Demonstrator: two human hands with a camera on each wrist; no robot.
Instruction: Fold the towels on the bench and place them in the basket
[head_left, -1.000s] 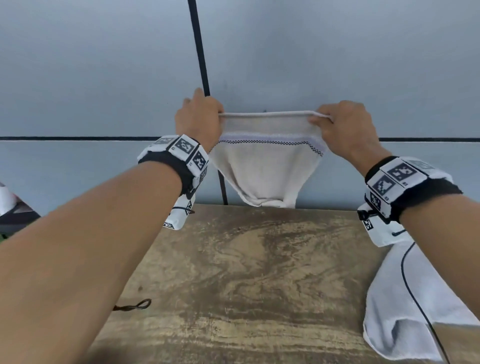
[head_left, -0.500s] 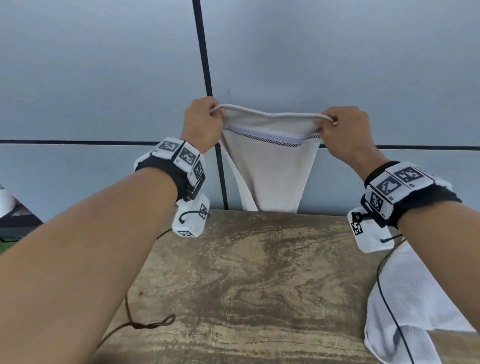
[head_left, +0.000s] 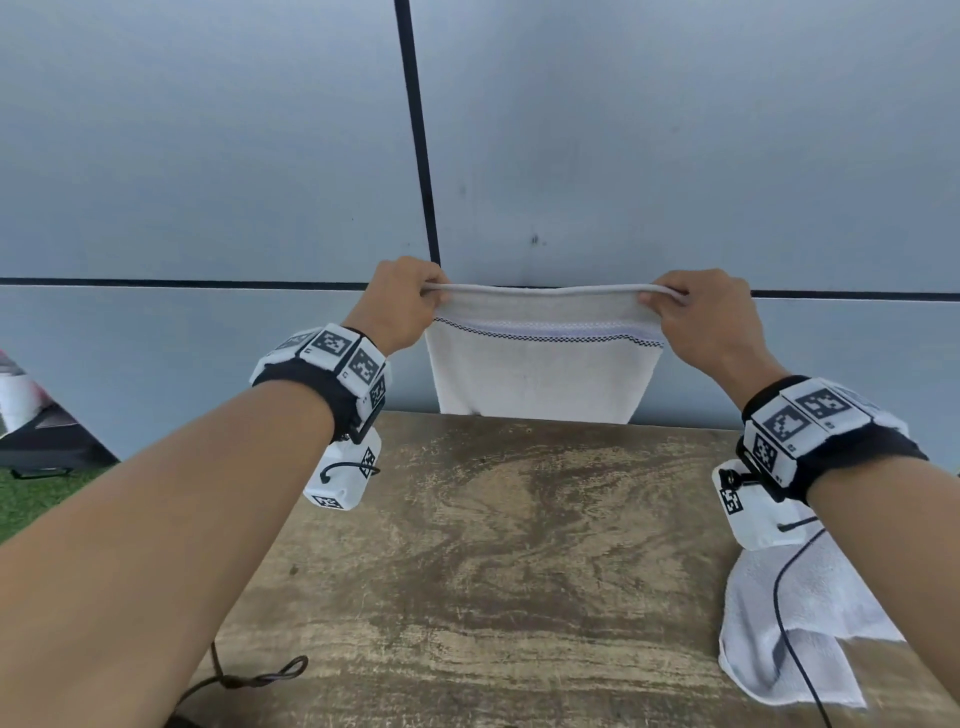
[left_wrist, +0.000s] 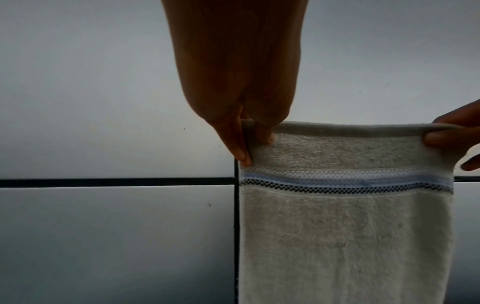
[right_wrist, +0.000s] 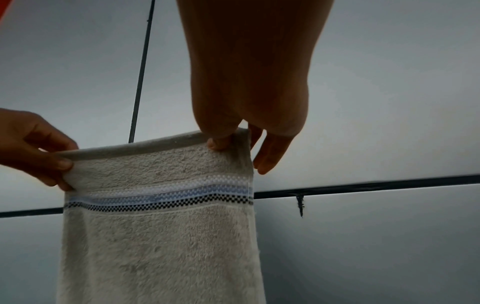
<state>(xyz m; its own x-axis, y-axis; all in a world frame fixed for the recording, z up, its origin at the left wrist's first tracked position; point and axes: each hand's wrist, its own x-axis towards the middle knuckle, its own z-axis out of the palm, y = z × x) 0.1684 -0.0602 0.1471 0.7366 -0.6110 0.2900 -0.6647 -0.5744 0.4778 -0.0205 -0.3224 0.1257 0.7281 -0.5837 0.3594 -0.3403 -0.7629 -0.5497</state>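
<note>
A beige towel (head_left: 540, 374) with a blue and checked stripe hangs flat beyond the far edge of the wooden bench (head_left: 493, 571), held up by its top corners. My left hand (head_left: 402, 301) pinches the top left corner (left_wrist: 255, 142). My right hand (head_left: 696, 312) pinches the top right corner (right_wrist: 228, 142). The towel's top hem is stretched taut between them. Its lower part is hidden behind the bench edge. A second, white towel (head_left: 795, 634) lies crumpled on the bench at the right, under my right forearm. No basket is in view.
A grey panelled wall (head_left: 208, 156) with black seams stands close behind the bench. Green turf (head_left: 31, 499) and a dark object (head_left: 41, 436) show at the left. A thin cord (head_left: 249, 675) trails over the bench's near left part.
The hands moved apart and pulled the towel's top edge straight. The towel, bunched and sagging a second ago, now hangs flat and wide.
</note>
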